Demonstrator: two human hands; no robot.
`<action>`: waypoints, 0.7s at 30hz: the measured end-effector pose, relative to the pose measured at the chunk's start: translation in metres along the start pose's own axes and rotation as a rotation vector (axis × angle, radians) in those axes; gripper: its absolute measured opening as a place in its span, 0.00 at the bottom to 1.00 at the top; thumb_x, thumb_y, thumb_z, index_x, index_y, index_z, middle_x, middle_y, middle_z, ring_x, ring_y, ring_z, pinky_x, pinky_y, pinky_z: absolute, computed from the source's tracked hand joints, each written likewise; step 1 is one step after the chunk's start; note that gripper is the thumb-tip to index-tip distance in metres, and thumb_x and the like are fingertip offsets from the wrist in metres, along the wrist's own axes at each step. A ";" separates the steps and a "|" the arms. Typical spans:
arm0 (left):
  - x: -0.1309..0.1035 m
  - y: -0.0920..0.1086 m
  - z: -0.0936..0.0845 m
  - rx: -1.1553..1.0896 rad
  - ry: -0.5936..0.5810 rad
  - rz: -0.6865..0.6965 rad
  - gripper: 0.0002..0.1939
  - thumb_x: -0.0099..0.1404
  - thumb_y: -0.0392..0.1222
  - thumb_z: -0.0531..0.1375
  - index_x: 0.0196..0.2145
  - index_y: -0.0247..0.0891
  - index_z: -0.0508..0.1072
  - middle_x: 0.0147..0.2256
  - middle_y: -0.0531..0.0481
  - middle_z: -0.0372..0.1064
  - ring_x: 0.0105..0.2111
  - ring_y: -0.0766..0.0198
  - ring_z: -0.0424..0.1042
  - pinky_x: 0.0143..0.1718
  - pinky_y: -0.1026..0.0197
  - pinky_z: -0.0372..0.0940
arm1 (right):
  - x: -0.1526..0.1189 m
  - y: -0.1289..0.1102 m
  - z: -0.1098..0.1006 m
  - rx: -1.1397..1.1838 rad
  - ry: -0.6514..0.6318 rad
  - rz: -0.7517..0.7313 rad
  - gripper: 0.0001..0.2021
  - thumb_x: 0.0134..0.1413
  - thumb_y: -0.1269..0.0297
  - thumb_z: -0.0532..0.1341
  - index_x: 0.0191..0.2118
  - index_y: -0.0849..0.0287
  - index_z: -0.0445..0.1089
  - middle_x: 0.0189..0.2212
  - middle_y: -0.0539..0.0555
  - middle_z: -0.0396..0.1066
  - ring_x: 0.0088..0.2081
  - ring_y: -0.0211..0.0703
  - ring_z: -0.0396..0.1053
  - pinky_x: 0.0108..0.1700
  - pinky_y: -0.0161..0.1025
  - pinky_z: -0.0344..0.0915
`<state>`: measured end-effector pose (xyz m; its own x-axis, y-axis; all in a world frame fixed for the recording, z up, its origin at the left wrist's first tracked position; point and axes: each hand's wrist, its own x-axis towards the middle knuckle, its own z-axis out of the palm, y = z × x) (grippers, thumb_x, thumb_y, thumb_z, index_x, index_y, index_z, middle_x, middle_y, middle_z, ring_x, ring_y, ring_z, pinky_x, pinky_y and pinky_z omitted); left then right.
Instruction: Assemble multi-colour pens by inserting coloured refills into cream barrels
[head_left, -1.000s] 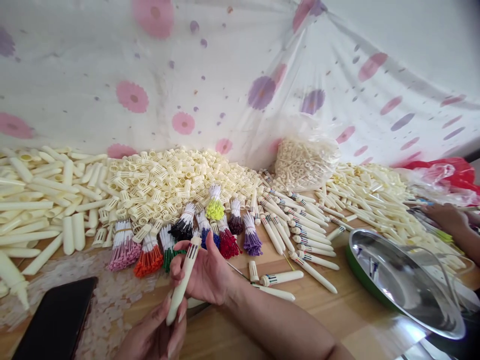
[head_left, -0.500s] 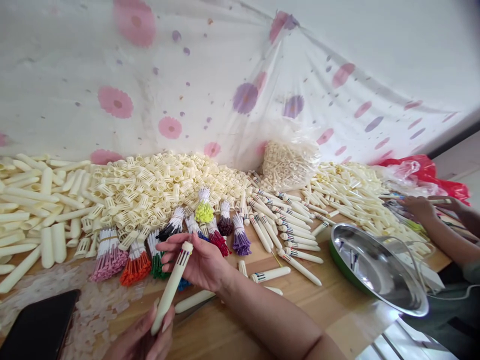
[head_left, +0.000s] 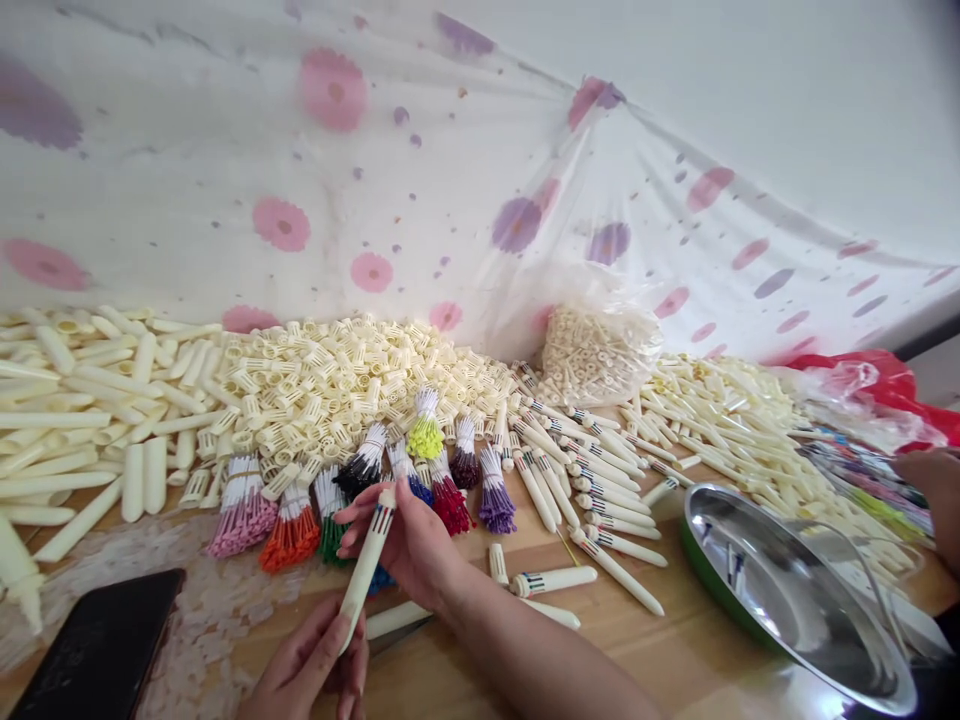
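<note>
A cream multicolour pen (head_left: 369, 568) is held tilted between my two hands. Its lower end is pinched by the fingers of my left hand (head_left: 319, 655). Around its slotted top, where coloured sliders show, my right hand (head_left: 412, 540) has its thumb and fingers closed. Just behind are tied bundles of refills: pink (head_left: 241, 515), orange (head_left: 291, 535), black (head_left: 364, 462), yellow (head_left: 425, 432), red (head_left: 451, 500) and purple (head_left: 496, 495). Finished-looking pens (head_left: 611, 500) lie in a row to the right of them.
Cream barrels (head_left: 82, 400) and slotted sleeves (head_left: 337, 375) are heaped at the back. A bag of small parts (head_left: 600, 350) stands against the sheet. A metal bowl (head_left: 802, 600) sits right, a phone (head_left: 97, 640) front left. Another person's hand (head_left: 934, 490) is at the right edge.
The view has shifted, so the scene sits further right and slightly lower. Both my hands still hold the pen. The other person's hands have mostly left the frame, one partly visible.
</note>
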<state>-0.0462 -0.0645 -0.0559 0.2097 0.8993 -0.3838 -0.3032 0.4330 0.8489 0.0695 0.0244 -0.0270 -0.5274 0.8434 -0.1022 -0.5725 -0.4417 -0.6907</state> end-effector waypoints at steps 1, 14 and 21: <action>0.000 0.001 0.000 0.002 0.005 0.015 0.19 0.49 0.58 0.65 0.22 0.37 0.70 0.16 0.52 0.68 0.15 0.66 0.65 0.18 0.65 0.63 | -0.002 -0.002 0.000 -0.013 -0.038 0.015 0.25 0.52 0.39 0.51 0.38 0.60 0.63 0.30 0.56 0.73 0.25 0.41 0.70 0.36 0.45 0.66; -0.001 0.006 0.002 0.070 0.050 0.060 0.22 0.54 0.57 0.61 0.38 0.37 0.73 0.28 0.48 0.72 0.21 0.63 0.70 0.23 0.61 0.67 | -0.025 -0.068 -0.016 -0.979 0.023 -0.184 0.17 0.60 0.54 0.51 0.52 0.55 0.56 0.22 0.46 0.61 0.23 0.37 0.61 0.28 0.36 0.59; -0.002 0.003 -0.010 0.624 0.108 0.350 0.08 0.59 0.41 0.59 0.37 0.40 0.72 0.30 0.50 0.72 0.28 0.63 0.70 0.30 0.63 0.67 | 0.004 -0.164 -0.105 -1.894 0.588 -0.452 0.24 0.50 0.64 0.57 0.54 0.63 0.58 0.40 0.62 0.69 0.45 0.56 0.64 0.47 0.53 0.58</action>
<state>-0.0566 -0.0639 -0.0559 0.0949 0.9938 -0.0575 0.2579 0.0312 0.9657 0.2279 0.1324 0.0109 -0.1152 0.9285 0.3529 0.8685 0.2665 -0.4178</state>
